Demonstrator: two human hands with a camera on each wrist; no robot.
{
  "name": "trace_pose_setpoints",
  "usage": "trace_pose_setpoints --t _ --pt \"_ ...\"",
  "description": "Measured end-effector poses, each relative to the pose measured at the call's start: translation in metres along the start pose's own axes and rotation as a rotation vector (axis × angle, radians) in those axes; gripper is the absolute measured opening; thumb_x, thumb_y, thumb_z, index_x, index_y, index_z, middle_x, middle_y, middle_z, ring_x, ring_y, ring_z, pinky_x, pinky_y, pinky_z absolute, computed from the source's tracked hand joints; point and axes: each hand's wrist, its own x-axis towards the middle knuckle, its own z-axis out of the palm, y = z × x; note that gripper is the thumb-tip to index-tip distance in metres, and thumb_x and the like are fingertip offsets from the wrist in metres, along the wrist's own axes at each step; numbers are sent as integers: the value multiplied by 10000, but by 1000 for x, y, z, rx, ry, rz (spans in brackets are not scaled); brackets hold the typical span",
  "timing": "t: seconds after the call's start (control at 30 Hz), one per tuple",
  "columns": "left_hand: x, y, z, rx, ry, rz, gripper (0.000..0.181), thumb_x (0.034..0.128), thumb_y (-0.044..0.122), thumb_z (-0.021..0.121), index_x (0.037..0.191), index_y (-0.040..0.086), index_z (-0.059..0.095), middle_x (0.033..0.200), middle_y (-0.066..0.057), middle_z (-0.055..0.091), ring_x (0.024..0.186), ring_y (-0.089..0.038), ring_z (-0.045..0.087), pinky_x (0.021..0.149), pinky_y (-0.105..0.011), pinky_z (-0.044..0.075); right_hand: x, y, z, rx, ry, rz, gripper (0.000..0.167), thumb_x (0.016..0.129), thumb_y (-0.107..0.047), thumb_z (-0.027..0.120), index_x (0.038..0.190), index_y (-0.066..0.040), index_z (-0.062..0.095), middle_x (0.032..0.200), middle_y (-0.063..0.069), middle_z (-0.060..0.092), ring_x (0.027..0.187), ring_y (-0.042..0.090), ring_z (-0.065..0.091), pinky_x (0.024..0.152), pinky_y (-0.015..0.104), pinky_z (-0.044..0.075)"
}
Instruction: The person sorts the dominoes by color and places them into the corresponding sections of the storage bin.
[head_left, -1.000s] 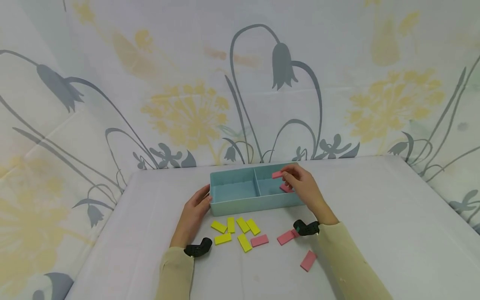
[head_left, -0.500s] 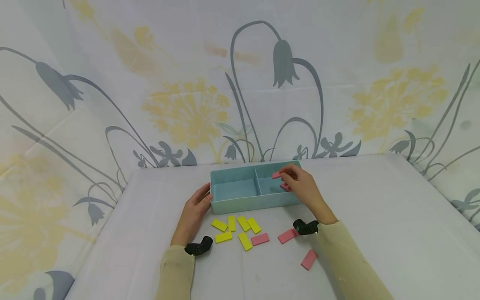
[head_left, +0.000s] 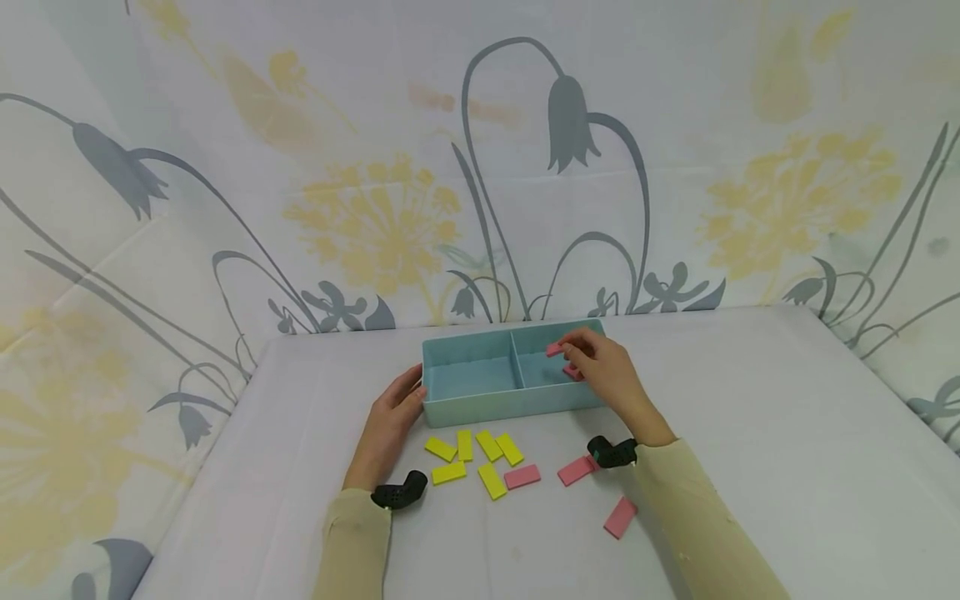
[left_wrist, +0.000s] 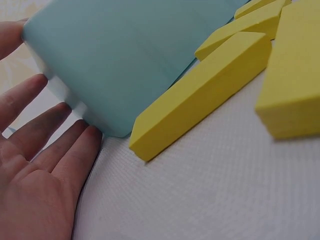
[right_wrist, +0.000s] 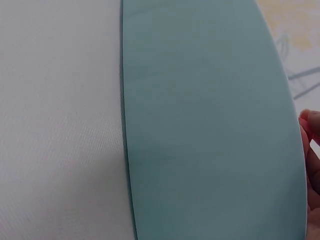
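Observation:
A light blue box with two compartments stands at the middle of the table. My left hand rests against its left end; the left wrist view shows that hand's fingers fairly straight, tips at the box's wall. Over the right compartment, my right hand pinches a pink block between thumb and fingers. Another pink block lies in that compartment, partly hidden by the hand. In the right wrist view the box's front wall hides most of the right hand.
In front of the box lie several yellow blocks. Pink blocks lie to their right: one beside them, one near the right wrist, partly covering another, and one closer to the person. A patterned cloth hangs behind the table.
The whole head view has shifted slightly. Both hands keep their places at the box, and the right hand still holds the pink block over the right compartment.

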Motion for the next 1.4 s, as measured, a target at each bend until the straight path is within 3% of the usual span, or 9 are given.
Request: trace_pose_setpoints --t 0.23,0.57,0.9,1.4 --pt "0 1 0 -4 -6 6 486 885 379 524 1341 270 397 1358 107 375 1228 -87 354 997 -348 338 -1 -2 1 -5 -3 9 222 909 -324 502 1051 -188 605 912 98 633 719 241 588 655 325 482" --pt "-3 2 1 20 10 -6 594 799 549 547 1323 307 409 1324 157 387 1219 -78 361 993 -346 343 -1 -2 2 -21 -11 0 245 905 -343 503 1075 -208 617 970 73 635 730 208 605 660 321 475" --pt "-2 2 0 -6 -13 5 548 849 462 538 1342 271 394 1373 82 365 1233 -101 354 997 -342 337 0 -2 1 -28 -7 -13 236 913 -312 498 1096 -209 607 896 90 635 685 208 594 630 325 461" --pt "-2 2 1 -16 0 -6 466 891 367 517 1335 285 400 1347 136 371 1238 -96 344 1002 -344 329 0 -1 2 -50 9 -51 245 912 -208 510 1122 -111 589 947 124 627 711 240 593 604 303 499"
